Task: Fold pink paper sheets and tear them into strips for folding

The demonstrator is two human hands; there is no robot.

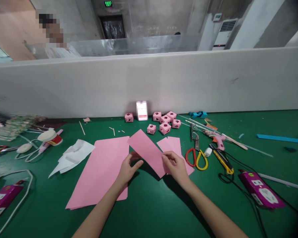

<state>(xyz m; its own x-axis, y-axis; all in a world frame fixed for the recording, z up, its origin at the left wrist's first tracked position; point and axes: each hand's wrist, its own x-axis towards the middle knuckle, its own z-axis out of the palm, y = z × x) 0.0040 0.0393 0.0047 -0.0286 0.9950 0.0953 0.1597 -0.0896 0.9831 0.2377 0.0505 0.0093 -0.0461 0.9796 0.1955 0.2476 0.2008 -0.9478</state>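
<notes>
A rectangular strip of pink paper [146, 150] is held tilted above the green table. My right hand [176, 167] pinches its right end between thumb and fingers. At the strip's lower left edge is my left hand [127, 169], thumb and fingers apart; whether its fingertips touch the paper I cannot tell. Under my left hand lies a stack of large pink sheets [101, 172]. Smaller pink paper pieces [175, 145] rest behind my right hand, partly covered by it and the strip.
Several pink paper cubes [165, 128] and a lit phone [142, 110] stand near the white partition [149, 82]. Rightward are scissors [196, 155], a box cutter [222, 158], a pink glue gun [218, 140] and a purple power strip [260, 190]. Crumpled white paper [75, 155] lies left.
</notes>
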